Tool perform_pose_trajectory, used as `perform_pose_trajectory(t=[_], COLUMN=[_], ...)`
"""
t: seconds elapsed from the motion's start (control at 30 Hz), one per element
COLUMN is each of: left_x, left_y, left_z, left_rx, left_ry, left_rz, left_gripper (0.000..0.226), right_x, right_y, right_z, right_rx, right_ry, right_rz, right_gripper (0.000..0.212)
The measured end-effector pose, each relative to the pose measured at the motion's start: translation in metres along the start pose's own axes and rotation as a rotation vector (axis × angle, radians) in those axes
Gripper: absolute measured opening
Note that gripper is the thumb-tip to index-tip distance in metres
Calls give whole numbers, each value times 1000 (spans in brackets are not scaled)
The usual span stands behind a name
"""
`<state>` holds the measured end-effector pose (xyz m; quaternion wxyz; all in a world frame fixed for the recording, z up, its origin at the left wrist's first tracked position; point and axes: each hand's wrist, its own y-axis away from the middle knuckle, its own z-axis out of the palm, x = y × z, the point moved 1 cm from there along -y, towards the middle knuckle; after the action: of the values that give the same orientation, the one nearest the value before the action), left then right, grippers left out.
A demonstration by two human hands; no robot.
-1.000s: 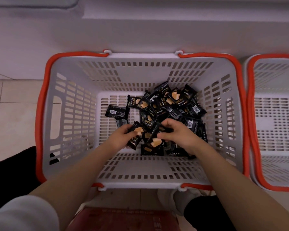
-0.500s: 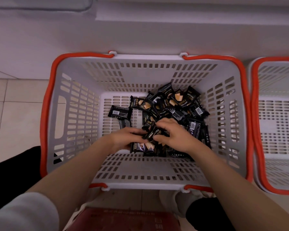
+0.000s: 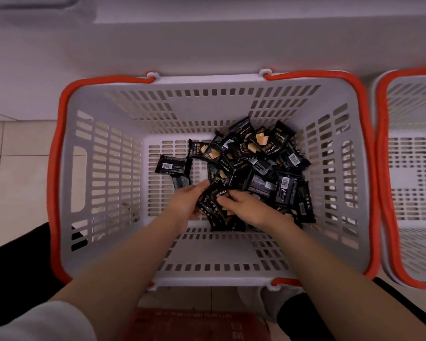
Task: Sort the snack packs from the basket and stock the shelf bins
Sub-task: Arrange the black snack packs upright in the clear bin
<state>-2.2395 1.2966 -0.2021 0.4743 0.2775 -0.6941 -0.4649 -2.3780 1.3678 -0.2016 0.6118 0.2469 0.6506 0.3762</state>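
Two white baskets, the main basket (image 3: 103, 173) and a second one (image 3: 413, 168), stand on a tiled floor (image 3: 12, 168) by a white shelf base. Many black packs (image 3: 253, 156) lie piled inside, too many to count. The left hand (image 3: 185, 203) and right hand (image 3: 244, 205) both grip packs at the near edge of the pile, fingers curled.

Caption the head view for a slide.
Both hands, left hand and right hand, gather black snack packs inside a grey basket.

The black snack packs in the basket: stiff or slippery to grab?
The snack packs look glossy, so probably slippery. They lie crumpled and overlapping, so likely light and pliable. Both hands, left hand and right hand, gather several at once.
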Motion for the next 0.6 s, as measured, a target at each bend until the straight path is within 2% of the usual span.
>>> perform_pose_trajectory(t=[0.1,0.2,0.3,0.37,0.4,0.47,0.53,0.6], left_x=[5,8,13,18,22,27,28,28], left_y=[0,-2,-6,-15,-21,-36,-52,-65], left_z=[5,7,9,5,0,-15,-30,-40], left_rx=[98,108,70,96,156,290,313,272], left_ry=[-85,-170,-244,-264,-354,-699,-1046,-1272], left_rz=[75,176,269,349,421,566,626,580], left_gripper=[31,44,44,38,32,26,46,62], right_x=[3,6,2,-1,-1,-1,0,2], right_y=[-3,-4,-6,-7,-8,-9,-10,-10], right_z=[4,3,-2,-9,-13,-20,-24,-25], right_rx=[-27,-46,9,20,23,52,100,116], right_ry=[-115,-223,-370,-451,-501,-627,-740,-794], right_rz=[58,70,86,105,122,156,187,200], right_gripper=[32,24,17,21,24,22,18,17])
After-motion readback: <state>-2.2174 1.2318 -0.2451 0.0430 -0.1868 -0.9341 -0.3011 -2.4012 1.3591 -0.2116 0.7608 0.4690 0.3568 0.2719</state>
